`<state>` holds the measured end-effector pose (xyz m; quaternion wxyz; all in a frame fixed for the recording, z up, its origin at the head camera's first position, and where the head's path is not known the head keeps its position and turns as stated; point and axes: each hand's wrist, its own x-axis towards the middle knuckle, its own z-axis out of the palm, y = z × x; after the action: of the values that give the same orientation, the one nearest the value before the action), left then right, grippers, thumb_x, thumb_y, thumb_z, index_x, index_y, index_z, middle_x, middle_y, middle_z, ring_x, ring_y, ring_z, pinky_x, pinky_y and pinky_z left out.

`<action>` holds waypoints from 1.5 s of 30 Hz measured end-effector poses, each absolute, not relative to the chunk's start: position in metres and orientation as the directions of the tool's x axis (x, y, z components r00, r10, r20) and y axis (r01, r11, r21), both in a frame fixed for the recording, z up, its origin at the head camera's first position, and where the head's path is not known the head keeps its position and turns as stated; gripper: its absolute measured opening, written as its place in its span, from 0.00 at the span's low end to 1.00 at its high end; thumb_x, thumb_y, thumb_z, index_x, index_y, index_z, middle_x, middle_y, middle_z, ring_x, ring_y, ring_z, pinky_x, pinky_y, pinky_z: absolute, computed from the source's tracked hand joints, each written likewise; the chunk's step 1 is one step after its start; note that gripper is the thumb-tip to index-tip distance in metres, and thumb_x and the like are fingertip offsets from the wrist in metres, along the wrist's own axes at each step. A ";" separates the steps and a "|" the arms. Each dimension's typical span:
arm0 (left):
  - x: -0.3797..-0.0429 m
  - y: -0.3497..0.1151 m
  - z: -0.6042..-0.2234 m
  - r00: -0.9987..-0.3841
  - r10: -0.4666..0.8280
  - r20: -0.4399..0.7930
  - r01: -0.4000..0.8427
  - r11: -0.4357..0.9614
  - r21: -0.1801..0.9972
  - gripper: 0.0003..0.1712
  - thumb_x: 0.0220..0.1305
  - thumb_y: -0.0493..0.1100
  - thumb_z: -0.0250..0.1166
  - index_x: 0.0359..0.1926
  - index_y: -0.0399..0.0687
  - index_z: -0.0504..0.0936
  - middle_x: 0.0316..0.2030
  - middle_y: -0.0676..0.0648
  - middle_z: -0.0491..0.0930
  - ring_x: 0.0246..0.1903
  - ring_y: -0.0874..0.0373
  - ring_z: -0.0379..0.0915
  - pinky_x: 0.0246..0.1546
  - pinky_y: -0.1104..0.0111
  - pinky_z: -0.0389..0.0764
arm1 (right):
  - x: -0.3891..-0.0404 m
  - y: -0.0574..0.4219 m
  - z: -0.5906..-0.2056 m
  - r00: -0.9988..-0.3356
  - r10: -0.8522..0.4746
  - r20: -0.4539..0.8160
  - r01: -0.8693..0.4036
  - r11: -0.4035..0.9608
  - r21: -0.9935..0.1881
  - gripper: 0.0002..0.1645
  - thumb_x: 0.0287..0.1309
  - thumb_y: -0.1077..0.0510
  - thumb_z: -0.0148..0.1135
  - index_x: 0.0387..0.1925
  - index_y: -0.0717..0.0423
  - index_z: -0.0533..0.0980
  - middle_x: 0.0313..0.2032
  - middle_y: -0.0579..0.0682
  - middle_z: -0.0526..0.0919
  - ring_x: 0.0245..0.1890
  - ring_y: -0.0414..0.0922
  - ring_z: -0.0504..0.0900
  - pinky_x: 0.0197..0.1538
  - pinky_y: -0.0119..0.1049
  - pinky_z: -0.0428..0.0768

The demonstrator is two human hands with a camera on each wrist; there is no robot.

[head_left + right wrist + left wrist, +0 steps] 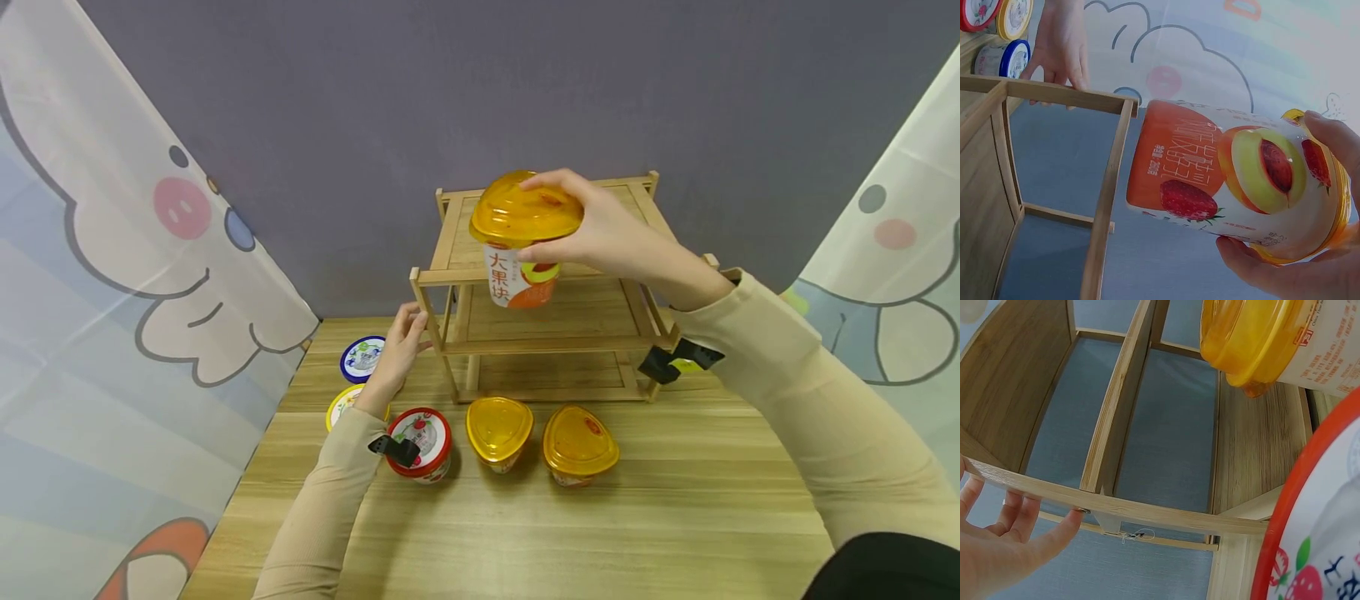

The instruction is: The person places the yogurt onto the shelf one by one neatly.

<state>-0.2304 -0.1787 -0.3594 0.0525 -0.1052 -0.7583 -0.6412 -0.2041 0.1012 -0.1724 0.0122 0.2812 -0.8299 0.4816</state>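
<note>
My right hand grips a yogurt cup by its domed orange lid, holding it in the air before the upper tier of a wooden shelf rack. In the right wrist view, the cup shows peach and strawberry pictures, with thumb and fingers on opposite sides near the lid. My left hand is at the rack's front left post, its fingertips touching the wood in the left wrist view. Two more orange-lidded cups, one left and one right, stand before the rack.
Left of the rack are a red-lidded tub, a yellow-lidded tub partly behind my left forearm, and a blue-lidded tub. The wooden tabletop extends forward. A grey wall and cartoon-print curtains surround it.
</note>
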 end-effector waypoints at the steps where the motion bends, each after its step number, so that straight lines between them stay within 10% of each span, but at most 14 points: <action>1: -0.231 -0.179 -0.359 -0.972 0.090 0.215 0.227 0.155 0.962 0.17 0.69 0.43 0.42 0.53 0.37 0.60 0.43 0.38 0.64 0.46 0.50 0.61 0.49 0.49 0.70 | -0.206 0.099 -0.171 -0.841 -0.457 0.291 -0.479 0.377 -0.793 0.39 0.43 0.56 0.68 0.58 0.50 0.61 0.51 0.51 0.68 0.47 0.45 0.71 0.45 0.38 0.74; 45: -0.234 -0.178 -0.361 -0.979 0.079 0.189 0.200 0.173 0.964 0.18 0.69 0.44 0.42 0.54 0.38 0.59 0.44 0.37 0.63 0.46 0.51 0.60 0.50 0.50 0.69 | -0.276 0.047 -0.168 -0.877 -0.425 0.224 -0.425 0.471 -0.773 0.44 0.42 0.51 0.69 0.60 0.53 0.57 0.54 0.52 0.67 0.49 0.43 0.69 0.49 0.33 0.72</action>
<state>-0.2336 -0.1778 -0.3607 0.0474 -0.0913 -0.7644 -0.6364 -0.2757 0.0469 -0.1680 0.0002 0.2479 -0.8577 0.4504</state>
